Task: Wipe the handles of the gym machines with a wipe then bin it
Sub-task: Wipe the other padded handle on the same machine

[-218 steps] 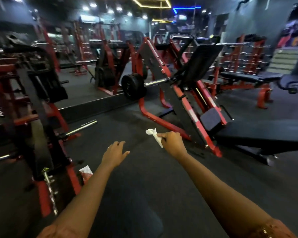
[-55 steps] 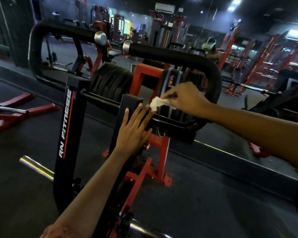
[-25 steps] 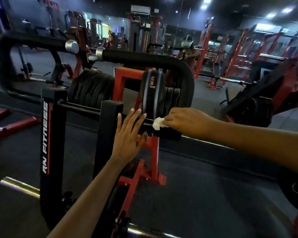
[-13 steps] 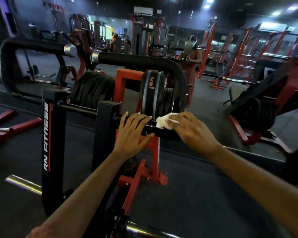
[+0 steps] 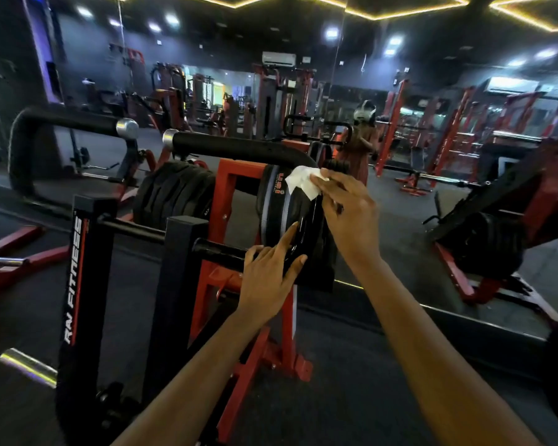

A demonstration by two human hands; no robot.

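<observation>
A black padded handle [image 5: 239, 148] with a chrome end cap curves over the red and black machine in front of me. My right hand [image 5: 345, 210] pinches a white wipe [image 5: 302, 185] against the bend where that handle turns down, beside a stack of weight plates [image 5: 281, 214]. My left hand [image 5: 271, 275] rests with straight fingers on the lower black bar [image 5: 219, 252] and the plate edge. A second padded handle [image 5: 68, 120] arches at the left.
A black upright lettered RN FITNESS [image 5: 78, 278] stands at the lower left, with a chrome bar end [image 5: 26, 365] near the floor. A mirror behind shows a person's reflection [image 5: 361, 146]. Red racks [image 5: 438, 140] and a plate-loaded machine [image 5: 496, 239] fill the right side.
My right hand has carried the wipe up from the lower bar to the bend of the padded handle. My left hand has slid right along the bar to the plates.
</observation>
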